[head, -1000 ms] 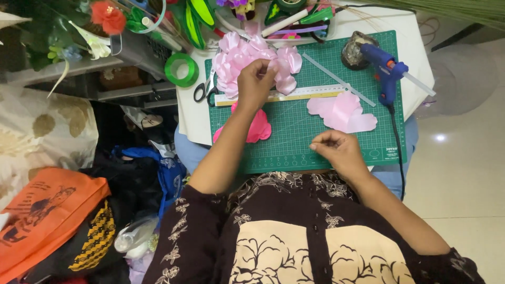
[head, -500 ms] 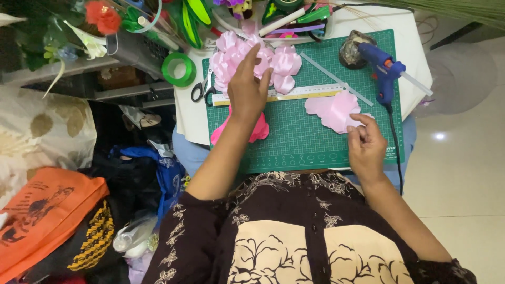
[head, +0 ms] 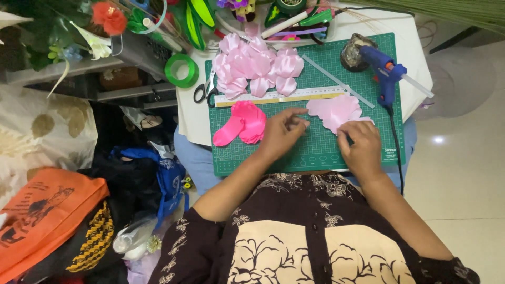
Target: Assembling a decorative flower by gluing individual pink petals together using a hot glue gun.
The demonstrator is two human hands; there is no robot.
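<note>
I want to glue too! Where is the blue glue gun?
The blue plastic glue gun lies at the green cutting mat's far right corner, beyond the right hand.

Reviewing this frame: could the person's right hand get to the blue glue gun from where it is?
Probably yes. The right hand rests on the pale pink petals on the green cutting mat, and the blue glue gun lies on the same side farther up the mat, with nothing standing between them.

Near edge of the pale pink petals [head: 336, 110] under the right hand [head: 361, 147], grip hidden
</note>
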